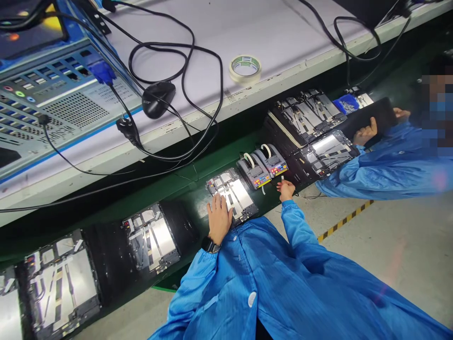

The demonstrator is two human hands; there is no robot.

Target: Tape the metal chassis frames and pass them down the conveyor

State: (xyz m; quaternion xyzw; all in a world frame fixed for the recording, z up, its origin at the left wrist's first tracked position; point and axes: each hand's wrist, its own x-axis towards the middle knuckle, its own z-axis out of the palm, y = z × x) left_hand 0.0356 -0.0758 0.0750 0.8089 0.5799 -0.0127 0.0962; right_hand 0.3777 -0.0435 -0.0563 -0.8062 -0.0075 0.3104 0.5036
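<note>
- Left hand (pixel 219 219), mid-frame: palm down on the uncovered tablet-like device (pixel 240 191), fingers a little apart, pressing flat, not gripping.
- Device lies at centre of frame on the dark green bench (pixel 198 189), internals up, silver plates showing, just left of the dispensers.
- Right hand (pixel 286 190), right of centre: thumb and fingertips together, apparently pinched on a small white strip (pixel 282 178), near the front of the two dispensers.
- Left dispenser (pixel 255 172) and right dispenser (pixel 274 163) sit side by side, white loops on top, panels lit. Another white tail hangs at the left one's front.
- Done, as far as shows: device uncovered and steadied; strip looks free in the fingers, though fine detail is too small to be sure.
- Left: strip is not on the device; any placing looks undone. Can't tell if strips already sit under the left hand.
- Lower left of frame: nearer unit (pixel 152 238) and farther unit (pixel 63 285) also lie uncovered, pale tabs near their top corners. Reads as a batch partway through, my judgement.
- Right of frame: co-worker's hand (pixel 366 132) on a black panel (pixel 375 118), more uncovered units (pixel 332 153) beside it.
</note>
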